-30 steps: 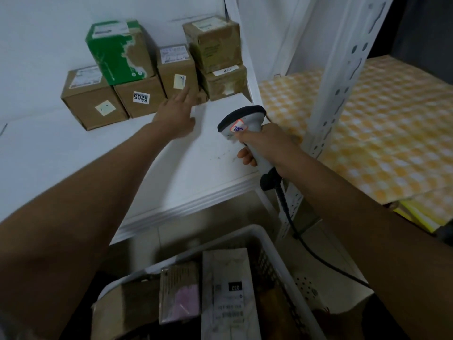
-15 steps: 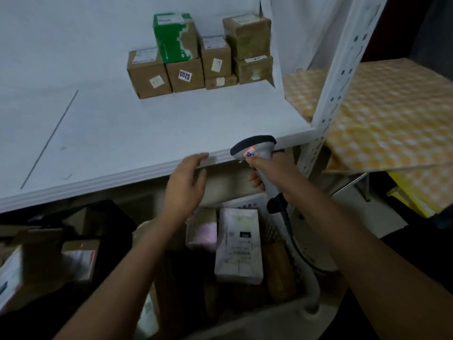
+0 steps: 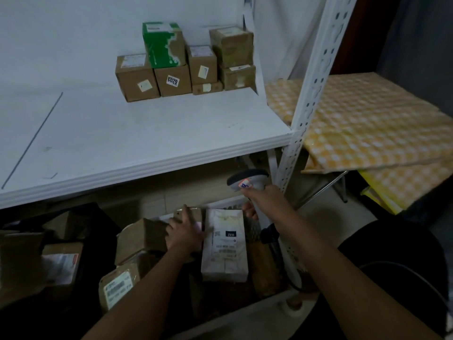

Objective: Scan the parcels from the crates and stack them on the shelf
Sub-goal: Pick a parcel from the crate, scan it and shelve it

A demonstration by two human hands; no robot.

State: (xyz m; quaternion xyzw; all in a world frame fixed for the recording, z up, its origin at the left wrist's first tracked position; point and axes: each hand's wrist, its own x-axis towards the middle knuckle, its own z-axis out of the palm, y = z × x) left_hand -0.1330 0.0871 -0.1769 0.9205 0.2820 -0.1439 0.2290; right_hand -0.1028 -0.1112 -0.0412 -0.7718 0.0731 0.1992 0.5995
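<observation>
Head view: left hand rests on crate parcels, white parcel just right.

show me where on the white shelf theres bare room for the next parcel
The white shelf is bare from the stacked boxes forward to its front edge, and leftward past the dark seam line. The back right corner is crowded. The crate below is packed with parcels.

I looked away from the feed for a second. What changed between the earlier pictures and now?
The left hand left the shelf and came down into the crate, fingers now on a parcel beside the white parcel; no grip shows. The right hand keeps gripping the scanner, lowered below the shelf edge. The stacked boxes stayed put.
</observation>
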